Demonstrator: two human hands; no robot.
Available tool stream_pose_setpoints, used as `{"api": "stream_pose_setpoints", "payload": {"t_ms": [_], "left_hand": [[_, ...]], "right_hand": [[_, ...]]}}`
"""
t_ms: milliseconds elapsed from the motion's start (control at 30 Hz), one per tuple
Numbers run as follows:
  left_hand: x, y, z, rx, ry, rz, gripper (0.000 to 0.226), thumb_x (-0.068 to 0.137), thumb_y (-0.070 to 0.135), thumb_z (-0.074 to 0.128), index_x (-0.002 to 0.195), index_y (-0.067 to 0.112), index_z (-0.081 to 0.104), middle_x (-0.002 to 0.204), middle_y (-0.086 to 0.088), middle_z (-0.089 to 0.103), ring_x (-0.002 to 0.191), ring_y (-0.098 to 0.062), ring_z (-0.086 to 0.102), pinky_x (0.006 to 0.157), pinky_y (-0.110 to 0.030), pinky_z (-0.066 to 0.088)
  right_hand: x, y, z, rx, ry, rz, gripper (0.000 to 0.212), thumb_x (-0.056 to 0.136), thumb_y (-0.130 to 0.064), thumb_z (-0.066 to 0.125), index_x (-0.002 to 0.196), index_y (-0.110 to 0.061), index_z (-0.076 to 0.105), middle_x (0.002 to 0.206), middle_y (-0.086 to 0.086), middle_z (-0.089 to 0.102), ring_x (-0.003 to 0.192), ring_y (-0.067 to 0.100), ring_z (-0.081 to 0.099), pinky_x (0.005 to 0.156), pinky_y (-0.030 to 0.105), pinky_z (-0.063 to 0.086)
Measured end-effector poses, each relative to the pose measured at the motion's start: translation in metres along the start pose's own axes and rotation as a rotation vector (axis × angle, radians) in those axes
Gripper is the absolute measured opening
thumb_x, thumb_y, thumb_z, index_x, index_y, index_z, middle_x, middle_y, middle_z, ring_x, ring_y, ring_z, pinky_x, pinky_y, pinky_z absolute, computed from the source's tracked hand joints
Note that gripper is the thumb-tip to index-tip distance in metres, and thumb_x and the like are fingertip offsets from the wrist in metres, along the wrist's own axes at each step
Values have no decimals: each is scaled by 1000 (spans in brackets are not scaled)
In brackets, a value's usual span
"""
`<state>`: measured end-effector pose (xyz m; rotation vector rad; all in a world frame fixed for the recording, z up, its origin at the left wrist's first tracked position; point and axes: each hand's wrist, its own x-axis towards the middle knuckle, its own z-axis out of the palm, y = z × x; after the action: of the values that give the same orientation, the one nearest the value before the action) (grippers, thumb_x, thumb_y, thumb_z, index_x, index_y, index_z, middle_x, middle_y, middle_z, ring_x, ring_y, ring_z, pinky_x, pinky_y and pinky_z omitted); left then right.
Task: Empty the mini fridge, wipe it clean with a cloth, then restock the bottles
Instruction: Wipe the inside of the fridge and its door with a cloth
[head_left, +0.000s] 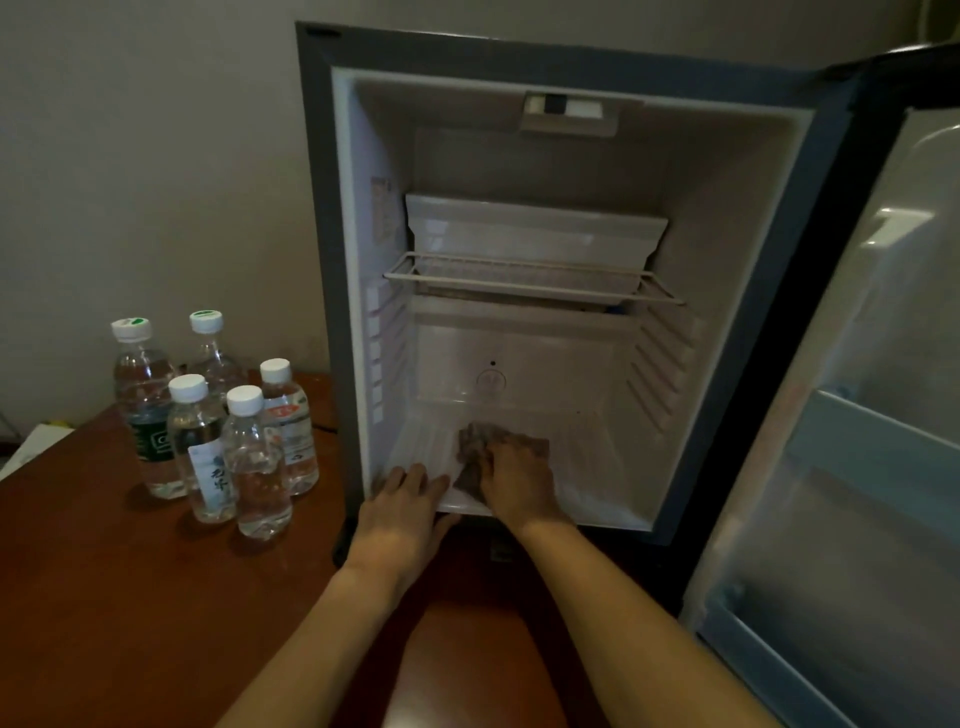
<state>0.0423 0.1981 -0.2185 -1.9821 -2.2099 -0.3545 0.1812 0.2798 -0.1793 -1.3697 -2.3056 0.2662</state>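
The mini fridge (571, 291) stands open on the wooden table (130, 597), its door (857, 415) swung out toward 3 o'clock. Inside, the cavity holds no bottles; only a wire shelf (530, 278) with a clear tray (530, 239) on it sits at 12 o'clock above the floor. The step in hand looks like wiping the ribbed fridge floor (587, 441).

Five water bottles (218, 426) stand grouped on the table at 9 o'clock from the fridge, well clear of the work.

The right hand (514, 480) lies palm-down on the dark cloth (480, 449) near the front middle of the floor, fingers spread flat and pressing it rather than clenching it. The left hand (402, 496) rests at 8 o'clock from the cloth, fingers open and flat over the front lip, holding nothing; it seems to brace the cabinet.

To do this well, I judge the cloth should run along the ribs, not across them, so dirt lifts out of the grooves. Strokes should start at the back wall and pull toward 6 o'clock, carrying crumbs out over the lip. The corners at 10 and 2 o'clock, the side rails and the shelf need passes too. The left hand's bracing should keep the fridge from sliding on the table.
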Motion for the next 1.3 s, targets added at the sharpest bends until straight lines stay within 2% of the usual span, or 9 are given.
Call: {"api": "stream_pose_setpoints", "payload": {"t_ms": [133, 267, 400, 633, 767, 867, 1033, 1167, 1300], "left_hand": [[1, 1, -5, 38, -23, 2, 55, 102, 56, 42, 150, 29, 39, 139, -2, 44, 129, -26, 42, 98, -42, 46], [3, 1, -11, 77, -69, 6, 55, 103, 57, 37, 152, 31, 31, 145, -1, 37, 134, -25, 36, 104, -43, 40], [4, 1, -12, 89, -100, 10, 55, 103, 56, 37, 152, 31, 31, 145, -1, 38, 134, -26, 36, 104, -44, 41], [4, 3, -11, 64, -116, -1, 55, 102, 57, 38, 151, 32, 33, 143, 0, 39, 133, -24, 37, 97, -41, 47], [3, 2, -8, 23, -95, -7, 52, 100, 54, 46, 147, 32, 42, 138, -1, 45, 129, -27, 42, 97, -42, 48], [3, 3, -8, 10, -89, -3, 50, 100, 50, 49, 146, 30, 44, 139, -2, 45, 130, -28, 42, 97, -41, 48], [4, 3, -8, -2, -75, 0, 50, 101, 51, 47, 147, 29, 44, 138, -3, 45, 129, -28, 42, 100, -41, 44], [2, 2, -6, 10, -63, 0, 53, 101, 50, 48, 149, 30, 42, 138, -1, 45, 130, -27, 42, 99, -40, 46], [-2, 4, -6, -8, -41, -18, 55, 102, 53, 45, 152, 30, 39, 141, -1, 44, 131, -26, 41, 100, -40, 46]], "right_hand": [[29, 3, -2, 15, 40, -7, 30, 98, -26, 54, 120, -9, 66, 127, 12, 63, 112, 27, 60, 89, 25, 40], [49, 6, -4, -22, 55, -44, 26, 100, -17, 53, 119, -3, 65, 122, 13, 65, 101, 17, 60, 66, 2, 28], [47, 6, -2, -8, 65, -1, 24, 97, -21, 54, 113, -8, 67, 119, 11, 65, 111, 28, 61, 80, 21, 33], [3, 7, 3, -35, -3, -41, 37, 95, -40, 56, 123, -17, 65, 132, 8, 60, 117, 25, 55, 94, 27, 39], [-30, 0, 6, -165, -56, 43, 43, 97, -36, 46, 127, -10, 61, 136, 20, 53, 127, 35, 47, 114, 45, 30], [-57, 3, 16, -187, 95, -37, 21, 75, -32, 69, 81, -12, 73, 89, 14, 68, 82, 33, 68, 76, 40, 59], [-68, 5, 14, -121, 195, -37, 11, 72, -32, 64, 72, -22, 70, 83, 1, 68, 72, 19, 67, 60, 25, 54], [-33, 7, 16, -100, 20, 61, 35, 101, -35, 40, 118, -18, 65, 134, 9, 55, 124, 31, 52, 106, 39, 40], [-2, 14, 20, -51, 86, 16, 68, 89, -54, 19, 118, -16, 67, 132, 8, 59, 121, 30, 54, 99, 36, 43]]}}
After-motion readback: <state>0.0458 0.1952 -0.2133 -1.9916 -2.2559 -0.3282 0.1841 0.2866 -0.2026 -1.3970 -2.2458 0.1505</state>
